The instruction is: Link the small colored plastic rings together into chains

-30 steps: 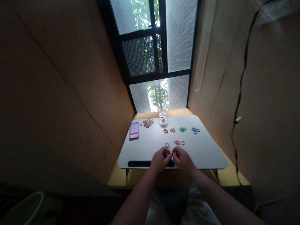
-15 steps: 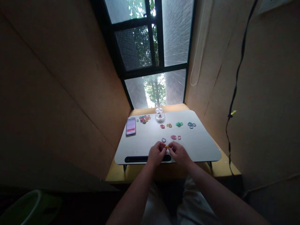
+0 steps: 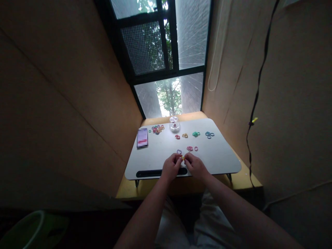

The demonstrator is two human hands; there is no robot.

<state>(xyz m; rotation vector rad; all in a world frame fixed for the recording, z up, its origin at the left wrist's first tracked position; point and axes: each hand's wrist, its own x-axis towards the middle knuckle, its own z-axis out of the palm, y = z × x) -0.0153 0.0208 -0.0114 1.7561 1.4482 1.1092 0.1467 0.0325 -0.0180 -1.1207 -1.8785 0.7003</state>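
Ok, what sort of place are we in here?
Probably a small indoor nook: plain walls close in on both sides, a dark-framed window fills the far end, and a short-legged white table stands on a yellowish ledge.

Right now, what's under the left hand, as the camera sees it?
Beneath the left hand runs a black strip on the white tabletop; both ends show, but part between is covered. Anything else hidden there cannot be told.

- 12 o'clock: dark-framed window (image 3: pixel 168 74), trees (image 3: pixel 169 93) beyond.
- 2 o'clock: pale looped cord (image 3: pixel 212 90).
- 3 o'clock: black cord (image 3: pixel 250 123) with yellow tie (image 3: pixel 255 120).
- 8 o'clock, near centre: phone (image 3: pixel 142 137), blurred.
- 8 o'clock, at edge: green basin (image 3: pixel 39 224).
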